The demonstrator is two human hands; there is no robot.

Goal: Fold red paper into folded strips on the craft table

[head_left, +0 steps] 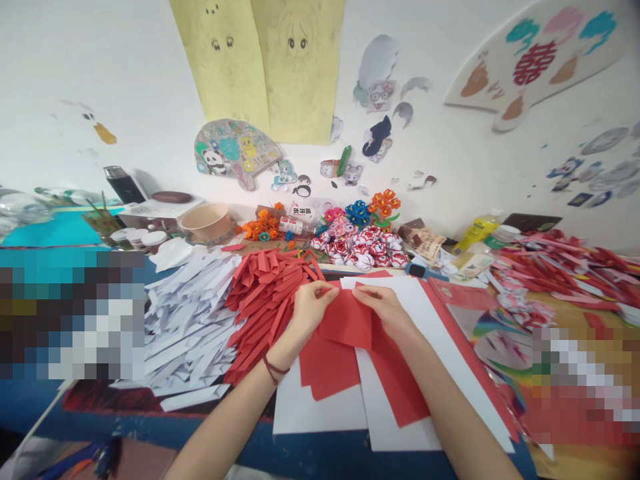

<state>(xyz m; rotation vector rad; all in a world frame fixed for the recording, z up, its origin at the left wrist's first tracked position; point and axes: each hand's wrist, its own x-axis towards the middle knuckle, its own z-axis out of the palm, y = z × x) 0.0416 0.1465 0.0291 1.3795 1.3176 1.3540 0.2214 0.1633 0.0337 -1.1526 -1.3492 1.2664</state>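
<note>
And there it was, the white wall across the whole far side, two yellow sheets with pencilled faces hanging on it. Below ran the blue tabletop, packed from left to right! Large white sheets lay at the near centre, reaching over to the right, loose red pieces resting on top of them.

Over to the left, a big heap of folded white strips, and right up against it, a heap of folded red strips. At the far right, more strips in red and pink sprawled over a wooden-looking surface.

Now the centre of the action: the square red sheet was up in front of the person, above the white sheets and overlapping the loose red pieces. The left hand had its grip closed on the upper left corner, thumb against fingers; the right hand matched it, its grip pinched on the upper right, fingertips close to the left's but apart. Whether that was one layer or several looked hard to call.

At the far side, red-and-white flowers clustered in the middle, a round bowl sat left of them, and a dark-faced watch lay just to their right.
</note>
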